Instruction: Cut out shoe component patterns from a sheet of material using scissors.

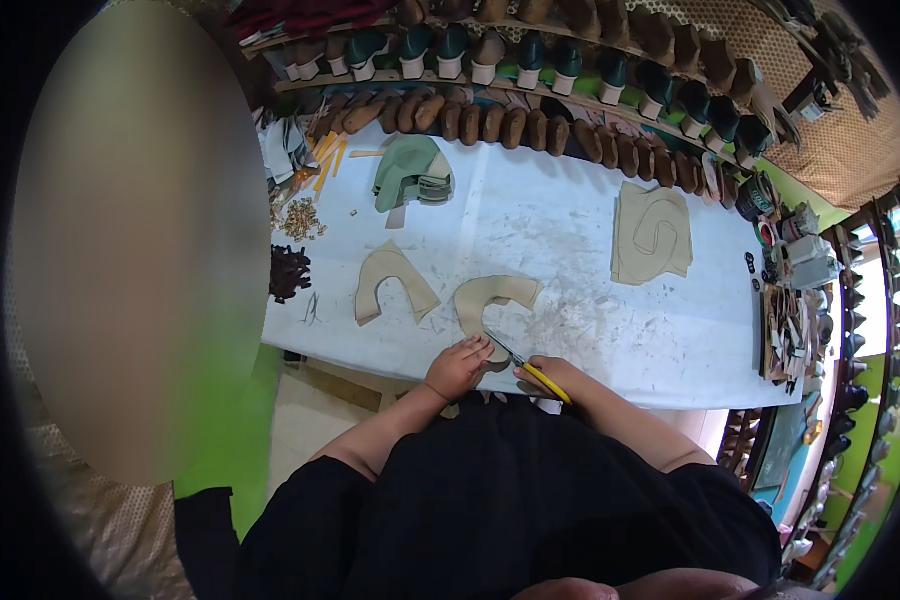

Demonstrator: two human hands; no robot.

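Near the front edge of the white table, my left hand [460, 366] is closed on the lower end of a beige curved shoe-upper piece [473, 300]. My right hand [548, 374] grips a pair of scissors [549, 384] with yellow handles. The blades point up and left, reaching the piece beside my left fingertips. Another beige horseshoe-shaped piece [382, 268] lies to the left, apart from both hands. Farther right is a beige sheet [650, 262] with curved outlines drawn on it.
A stack of green cut pieces [402, 165] lies at the back left of the table [570, 350]. Small gold-coloured parts [301, 220] and dark brown bits [289, 274] sit along the left edge. Shoe lasts [490, 124] line the back; tins and boxes [805, 262] crowd the right.
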